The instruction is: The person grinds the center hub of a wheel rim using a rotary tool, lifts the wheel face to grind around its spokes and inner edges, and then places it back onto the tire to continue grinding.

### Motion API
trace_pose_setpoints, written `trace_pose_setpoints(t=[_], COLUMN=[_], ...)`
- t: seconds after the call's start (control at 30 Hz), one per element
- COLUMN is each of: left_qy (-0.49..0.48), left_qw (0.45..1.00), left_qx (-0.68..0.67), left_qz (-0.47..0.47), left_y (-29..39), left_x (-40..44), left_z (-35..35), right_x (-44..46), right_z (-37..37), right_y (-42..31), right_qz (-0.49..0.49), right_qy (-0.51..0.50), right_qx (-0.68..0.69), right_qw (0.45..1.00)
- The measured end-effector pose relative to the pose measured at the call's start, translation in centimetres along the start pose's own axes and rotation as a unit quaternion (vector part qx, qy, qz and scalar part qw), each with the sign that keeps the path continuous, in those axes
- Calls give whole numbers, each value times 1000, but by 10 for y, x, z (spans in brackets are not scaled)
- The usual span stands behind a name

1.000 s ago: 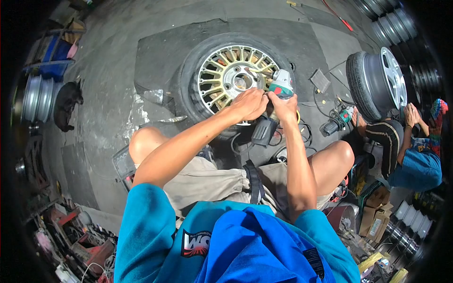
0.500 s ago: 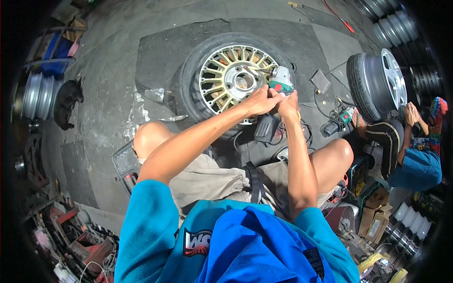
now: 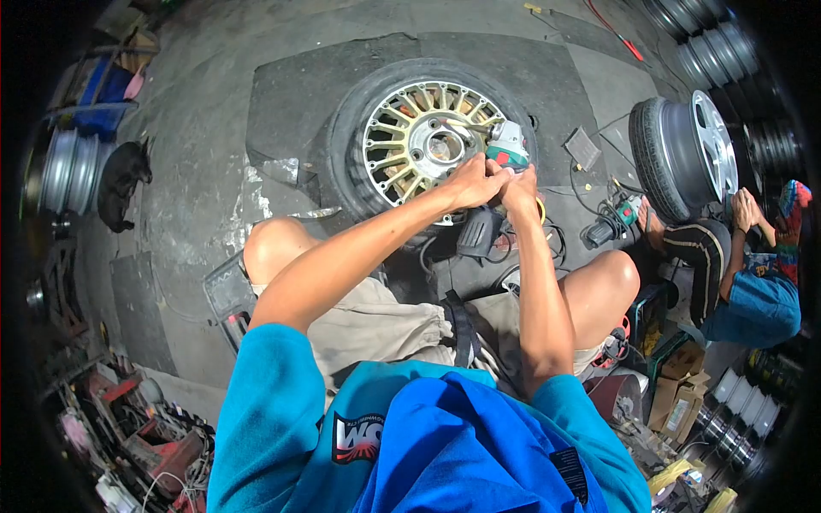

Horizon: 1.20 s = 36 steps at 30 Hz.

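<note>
Both my hands are closed around a green and silver angle grinder (image 3: 508,147) over the right side of a spoked wheel rim (image 3: 389,161). My left hand (image 3: 469,183) wraps its near left side, and my right hand (image 3: 520,190) grips beside it, fingers partly hidden. From the grinder's head a pale, tapered bit (image 3: 459,125) points left across the rim's hub and spokes; contact with the metal cannot be made out. The black rear end of the grinder (image 3: 475,232) sticks out below my hands. Flat beneath the rim lies a black tire (image 3: 344,175).
To the right, another person in a teal shirt (image 3: 761,299) sits by an upright wheel with a tire (image 3: 658,158). A second green power tool (image 3: 614,221) and its cord lie between us. A black animal (image 3: 126,184) rests at left. Stacked rims (image 3: 718,53) stand upper right.
The grinder's rear end has swung slightly left, and my right hand has shifted a little with it. Both hands keep their hold; the bit stays over the hub.
</note>
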State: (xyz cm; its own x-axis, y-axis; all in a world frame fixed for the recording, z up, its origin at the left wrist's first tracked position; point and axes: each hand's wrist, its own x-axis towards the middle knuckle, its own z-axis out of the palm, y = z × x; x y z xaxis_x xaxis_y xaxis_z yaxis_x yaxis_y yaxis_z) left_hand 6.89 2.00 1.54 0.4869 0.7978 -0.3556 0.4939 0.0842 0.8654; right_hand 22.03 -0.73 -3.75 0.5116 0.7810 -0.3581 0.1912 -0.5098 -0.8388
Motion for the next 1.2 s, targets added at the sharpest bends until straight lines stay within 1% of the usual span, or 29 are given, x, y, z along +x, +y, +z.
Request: trace_pose_setpoints(t=[0.07, 0.13, 0.2, 0.27, 0.37, 0.43, 0.47, 0.53, 0.6, 0.67, 0.73, 0.8, 0.83, 0.87, 0.9, 0.93, 0.97, 1.0, 1.03, 1.07, 1.1, 1.17, 1.2], left_qy=[0, 7, 14, -5, -1, 4, 10, 12, 15, -19, -31, -65, -67, -67, -66, -97, -97, -61, -23, -5, -5, 17, 13], left_qw=[1000, 1000, 1000, 1000, 999, 1000, 1000, 999, 999, 999, 999, 997, 996, 997, 997, 995, 995, 998, 999, 998, 998, 999, 1000], left_qx=[9, 14, 20, 11, 28, 24, 21, 22, 20, 26, 7, -20, -20, -14, -8, 0, 1, 16, 33, 50, 52, 26, 20], left_qz=[23, 19, 15, 16, 15, 17, 17, 22, 27, 31, 39, 45, 46, 38, 29, 22, 23, 23, 23, 25, 24, 16, 11], left_y=[-4, -3, -1, 3, -1, -1, -2, 0, 0, -3, 4, 10, 13, 16, 19, 31, 25, 13, 6, 9, 5, -2, -1], left_x=[4, 1, 0, -3, 2, 1, 1, 0, 3, 9, 0, -8, -12, -16, -19, -26, -23, -17, -13, -15, -13, -10, -9], left_z=[0, 2, -1, -5, -1, -1, -1, -1, 3, 10, 12, 15, 17, 18, 17, 8, 13, 20, 22, 18, 17, 15, 13], right_x=[6, -5, 3, 10, 6, -5, -4, -2, -5, -15, -23, -28, -32, -35, -28, -14, -6, -12, -25, -33, -28, -14, -19], right_z=[3, -2, 1, 4, 6, 3, 4, 4, -1, -8, -17, -24, -27, -31, -29, -25, -24, -24, -21, -19, -16, -9, -7], right_y=[9, -4, 2, 13, 11, -2, -3, -2, -2, -2, 1, 3, 4, 3, 14, 33, 44, 33, 10, -3, -1, 1, -5], right_qz=[6, 12, 6, 3, -5, -7, -7, 12, 13, 13, 16, 4, -9, -3, -2, -11, -21, -21, 0, 21, 21, 4, 9], right_qy=[11, 12, 15, 16, 28, 8, 8, 26, 26, 23, 22, 20, 15, 35, 36, 23, 10, 11, 25, 38, 37, -6, 0], right_qx=[10, -27, -25, -23, 9, 32, 32, -12, 6, 41, 76, 60, 46, 7, 7, 28, 49, 49, 28, 8, 10, -33, -27], right_qw=[1000, 999, 1000, 1000, 1000, 999, 999, 1000, 1000, 999, 997, 998, 999, 999, 999, 999, 999, 998, 999, 999, 999, 999, 1000])
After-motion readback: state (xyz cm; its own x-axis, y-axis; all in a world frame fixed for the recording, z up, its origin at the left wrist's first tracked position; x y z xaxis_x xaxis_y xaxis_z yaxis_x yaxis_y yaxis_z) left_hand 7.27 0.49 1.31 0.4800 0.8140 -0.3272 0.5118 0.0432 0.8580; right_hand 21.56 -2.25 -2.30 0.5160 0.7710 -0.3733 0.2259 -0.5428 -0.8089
